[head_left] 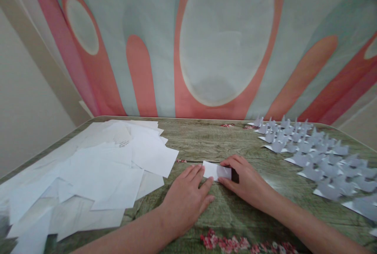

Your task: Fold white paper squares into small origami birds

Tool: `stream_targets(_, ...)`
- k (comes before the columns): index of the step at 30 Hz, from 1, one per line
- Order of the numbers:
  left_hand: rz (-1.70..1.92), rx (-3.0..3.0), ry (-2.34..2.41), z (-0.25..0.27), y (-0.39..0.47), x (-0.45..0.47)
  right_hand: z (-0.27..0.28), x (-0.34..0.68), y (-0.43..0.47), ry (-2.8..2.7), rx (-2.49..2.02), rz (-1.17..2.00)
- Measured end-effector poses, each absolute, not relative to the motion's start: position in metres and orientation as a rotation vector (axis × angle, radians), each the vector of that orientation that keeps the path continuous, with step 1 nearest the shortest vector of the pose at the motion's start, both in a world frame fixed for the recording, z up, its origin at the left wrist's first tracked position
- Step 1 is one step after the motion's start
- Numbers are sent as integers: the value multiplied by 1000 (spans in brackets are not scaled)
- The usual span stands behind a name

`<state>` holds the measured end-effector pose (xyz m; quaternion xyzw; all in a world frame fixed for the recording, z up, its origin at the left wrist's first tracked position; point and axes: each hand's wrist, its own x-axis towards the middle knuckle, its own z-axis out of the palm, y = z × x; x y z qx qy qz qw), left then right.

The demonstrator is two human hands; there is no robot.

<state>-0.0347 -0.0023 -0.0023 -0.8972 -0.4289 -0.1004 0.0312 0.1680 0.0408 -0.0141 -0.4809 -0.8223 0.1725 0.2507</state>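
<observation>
A small white folded paper point(211, 170) lies on the table in the middle, between the two hands, its long axis running left to right with the right end tipped slightly nearer; that right half looks shaded and perhaps lifted. The left hand point(185, 196) comes from the near left, its fingertips touching the paper's left end and near edge, the fingers lying close together and the thumb spread away, with nothing clamped between them. The right hand point(246, 178) comes from the near right; its thumb and forefinger stand apart, at the near and far corners of the right end. I cannot tell whether they pinch it. Both hands are about equally near. The table point(188, 133) has a greenish wood-grain top, with printed pink flowers point(225, 243) along the near side. A loose, overlapping pile of white sheets point(108, 177) covers the left, and rows of folded paper shapes point(327, 169) stand at the right. Beyond the far edge hangs a coral and pale green backdrop point(226, 38), with a plain wall point(26, 73) at the left.
</observation>
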Motion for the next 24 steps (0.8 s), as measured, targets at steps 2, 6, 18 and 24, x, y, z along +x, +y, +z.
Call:
stream_targets(2,-322,-2801,-1342,-1,-2,-36,-14,167,40,-2239,-1323,478)
stream_targets(6,-456,-2899,-1433,-3,-1,-39,-12,167,38,-2214,-1370,535)
stream_targets(18,-1061,-2938,-1868,-8,8,-42,-9,172,40,-2013,-1476,879)
stream_targets(24,-1563,-2822,-2067,-7,14,-37,-9,170,43,-1779,-1308,1154)
